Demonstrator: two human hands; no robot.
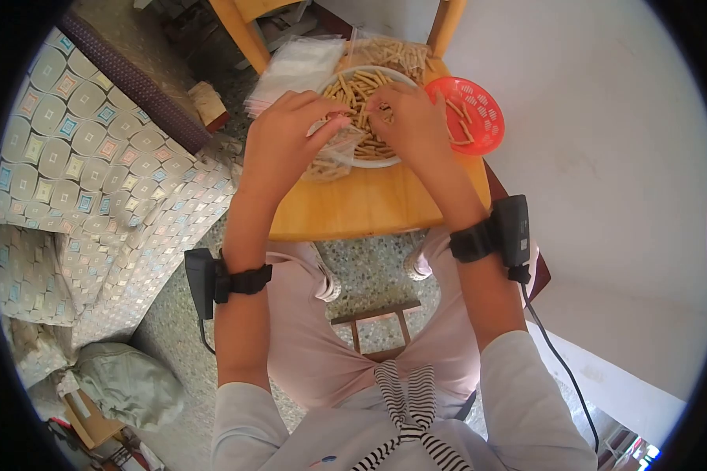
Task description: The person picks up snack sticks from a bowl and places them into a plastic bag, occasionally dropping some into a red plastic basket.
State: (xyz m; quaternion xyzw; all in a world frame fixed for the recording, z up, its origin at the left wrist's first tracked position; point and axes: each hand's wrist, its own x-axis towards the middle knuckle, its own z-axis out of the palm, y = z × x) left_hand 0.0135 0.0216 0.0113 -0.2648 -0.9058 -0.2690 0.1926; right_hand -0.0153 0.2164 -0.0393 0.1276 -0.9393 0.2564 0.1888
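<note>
A white bowl [381, 163] on the wooden chair seat holds many short tan stick-like pieces [360, 90]. At the bowl's left rim, my left hand [294, 129] is closed, thumb and fingers pinching the top of a clear plastic bag [342, 153]. More of the tan pieces show low in that bag, which rests against the bowl. Over the bowl's right side, my right hand [408, 118] is curled with its fingertips together. What it grips, if anything, cannot be made out.
A red perforated basket [491, 125] with a few tan pieces stands at the right. Behind the bowl lie a filled clear bag [393, 53] and a stack of flat clear bags [298, 67]. The wooden chair [353, 208] is close to a white wall; a patterned sofa [78, 180] stands left.
</note>
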